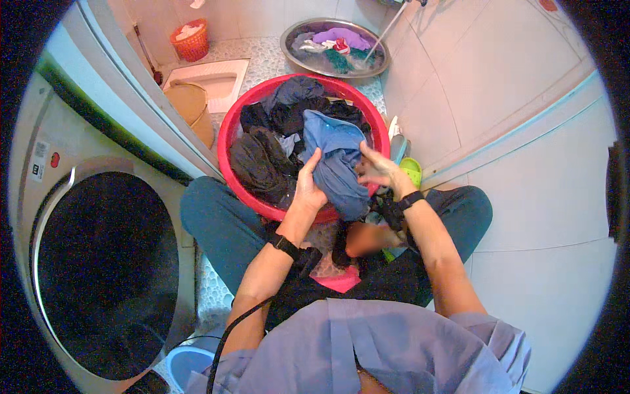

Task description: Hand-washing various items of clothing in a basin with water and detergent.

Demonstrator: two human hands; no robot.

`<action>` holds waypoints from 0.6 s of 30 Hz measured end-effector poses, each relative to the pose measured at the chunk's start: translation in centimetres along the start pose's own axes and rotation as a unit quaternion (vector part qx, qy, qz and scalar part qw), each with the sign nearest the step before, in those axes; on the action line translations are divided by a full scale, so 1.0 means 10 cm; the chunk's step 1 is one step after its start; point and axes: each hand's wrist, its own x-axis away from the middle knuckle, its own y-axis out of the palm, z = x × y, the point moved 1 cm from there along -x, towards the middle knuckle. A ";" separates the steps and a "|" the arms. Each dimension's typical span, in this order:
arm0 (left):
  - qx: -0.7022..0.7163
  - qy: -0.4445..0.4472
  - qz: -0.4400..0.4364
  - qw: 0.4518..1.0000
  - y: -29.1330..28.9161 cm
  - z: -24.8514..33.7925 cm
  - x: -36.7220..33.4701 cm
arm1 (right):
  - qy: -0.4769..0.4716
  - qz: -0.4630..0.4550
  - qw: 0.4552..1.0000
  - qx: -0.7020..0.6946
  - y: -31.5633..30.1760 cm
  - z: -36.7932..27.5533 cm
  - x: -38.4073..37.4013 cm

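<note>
A wet-looking blue garment (338, 164) hangs bunched over the near side of a red basin (231, 172). On its left edge is my left hand (311, 186), thumb up and fingers closed on the cloth, partly hidden by it. My right hand (388, 172) grips the garment's right side with the thumb on top; its fingers are a little blurred. Behind and left of it in the basin lie dark clothes (264, 164), black and grey. The garment's lower end drapes over the basin's near rim.
A metal basin (289, 58) with purple, green and red clothes in water stands at the back, a stream running in. A squat toilet (220, 82), tan bucket (190, 108) and orange basket (190, 44) are far left. A front-loading washing machine (105, 276) flanks my left; a blue bucket (187, 368) is near.
</note>
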 end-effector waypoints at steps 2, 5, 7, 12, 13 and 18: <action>0.017 -0.009 -0.004 1.000 0.05 0.03 0.07 | -0.066 -0.067 0.994 -0.049 0.41 0.12 0.07; 0.034 -0.055 -0.014 0.998 0.07 -0.06 0.04 | -0.148 -0.088 0.980 -0.100 0.48 0.00 0.03; 0.036 -0.045 -0.022 0.998 -0.04 -0.06 -0.04 | -0.123 -0.085 0.987 -0.049 0.41 -0.12 -0.11; -0.131 -0.053 0.008 0.990 -0.16 0.14 -0.15 | -0.206 -0.116 0.967 0.091 0.94 -0.39 -0.19; -0.128 -0.052 0.015 0.990 -0.20 0.15 -0.15 | -0.194 -0.100 0.969 0.111 0.98 -0.39 -0.20; -0.386 0.066 0.256 0.884 -0.25 0.17 -0.27 | -0.257 0.082 0.917 0.293 0.87 -0.36 -0.57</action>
